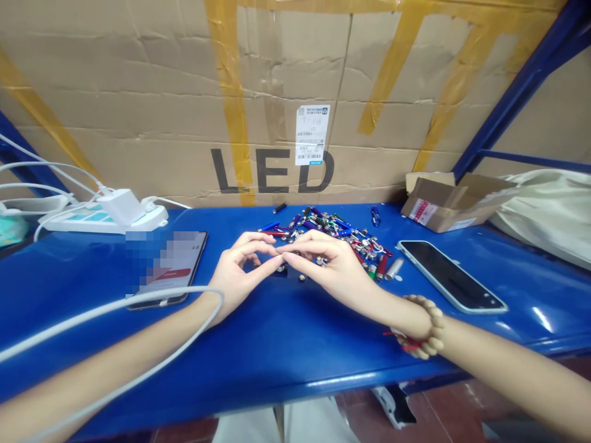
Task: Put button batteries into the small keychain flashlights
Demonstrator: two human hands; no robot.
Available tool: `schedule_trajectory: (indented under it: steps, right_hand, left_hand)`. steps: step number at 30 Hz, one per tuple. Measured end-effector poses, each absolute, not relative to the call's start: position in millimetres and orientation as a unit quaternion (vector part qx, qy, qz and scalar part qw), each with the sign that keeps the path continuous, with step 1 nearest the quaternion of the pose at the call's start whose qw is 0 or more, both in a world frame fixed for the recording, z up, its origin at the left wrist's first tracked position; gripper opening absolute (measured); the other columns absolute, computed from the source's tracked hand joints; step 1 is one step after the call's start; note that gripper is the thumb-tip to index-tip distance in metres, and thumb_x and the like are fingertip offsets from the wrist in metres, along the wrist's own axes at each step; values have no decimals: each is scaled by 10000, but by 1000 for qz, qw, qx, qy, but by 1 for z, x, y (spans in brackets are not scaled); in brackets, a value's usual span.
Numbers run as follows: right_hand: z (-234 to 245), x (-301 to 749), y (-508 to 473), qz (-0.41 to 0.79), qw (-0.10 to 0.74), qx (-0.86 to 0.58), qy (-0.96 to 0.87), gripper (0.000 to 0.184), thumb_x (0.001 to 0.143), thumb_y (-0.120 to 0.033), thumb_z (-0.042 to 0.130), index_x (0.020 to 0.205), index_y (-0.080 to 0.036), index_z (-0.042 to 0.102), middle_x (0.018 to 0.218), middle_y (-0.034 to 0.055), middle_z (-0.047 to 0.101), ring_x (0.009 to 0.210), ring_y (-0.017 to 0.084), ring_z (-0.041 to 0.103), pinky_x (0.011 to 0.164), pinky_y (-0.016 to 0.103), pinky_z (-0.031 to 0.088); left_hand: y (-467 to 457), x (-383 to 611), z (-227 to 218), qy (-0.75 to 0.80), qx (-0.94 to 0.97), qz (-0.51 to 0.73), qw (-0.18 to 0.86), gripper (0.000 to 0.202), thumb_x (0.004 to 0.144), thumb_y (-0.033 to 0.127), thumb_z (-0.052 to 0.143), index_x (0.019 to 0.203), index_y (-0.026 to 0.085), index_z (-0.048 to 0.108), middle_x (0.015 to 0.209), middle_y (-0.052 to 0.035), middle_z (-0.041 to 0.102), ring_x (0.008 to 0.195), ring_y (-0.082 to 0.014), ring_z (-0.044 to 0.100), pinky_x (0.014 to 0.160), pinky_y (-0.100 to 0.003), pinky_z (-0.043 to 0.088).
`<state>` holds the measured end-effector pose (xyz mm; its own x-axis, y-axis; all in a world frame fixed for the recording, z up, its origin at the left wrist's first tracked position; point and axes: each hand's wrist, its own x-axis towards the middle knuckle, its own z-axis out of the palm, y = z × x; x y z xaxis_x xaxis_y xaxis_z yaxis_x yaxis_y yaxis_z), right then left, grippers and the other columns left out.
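Two near-closed pinches, left hand [237,271] and right hand [335,264], meet tip to tip; cannot tell what's held | glossy tubes [344,232] heap just beyond | round-beaded bracelet [435,329] | smooth blue table [277,344] beneath | creased cardboard [138,92] behind

the table [286,344] is showing blue; the small parts [361,239] are mixing red, blue, purple, green and silver; the cardboard [138,111] is wearing yellow tape [229,80] stripes over brown; the bracelet [436,327] is pairing beige with red.
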<state>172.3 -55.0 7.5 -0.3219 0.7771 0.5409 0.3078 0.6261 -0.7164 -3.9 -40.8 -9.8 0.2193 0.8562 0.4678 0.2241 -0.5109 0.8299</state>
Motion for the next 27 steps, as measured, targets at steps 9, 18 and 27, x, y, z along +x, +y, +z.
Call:
schedule_trajectory:
  steps: [9, 18, 27]
  right_hand:
    - [3, 178, -48, 257, 510, -330, -751, 123, 767, -210, 641, 850, -166, 720, 820, 28, 709, 743, 129, 656, 675, 225, 516]
    - [5, 179, -42, 228, 510, -319, -766, 103, 735, -204, 674, 819, -167, 722, 809, 29, 708, 731, 125, 655, 673, 224, 532]
    - [2, 192, -38, -57, 446, -160, -879, 199, 853, -119, 509, 887, -172, 698, 905, 47, 713, 846, 133, 655, 758, 262, 541]
  left_hand:
    - [-42, -2, -6, 385, 670, 409, 486, 280, 768, 388, 598, 868, 127, 614, 744, -48, 670, 513, -112, 600, 479, -212, 417]
    - [-34, -3, -1, 403, 559, 445, 572, 434, 560, 425, 775, 823, 102, 653, 567, 0, 613, 410, -82, 535, 400, -186, 366]
    - [-32, -8, 0, 413, 536, 395, 621, 372, 646, 379, 736, 911, 122, 690, 597, -39, 642, 474, -99, 558, 436, -193, 374]
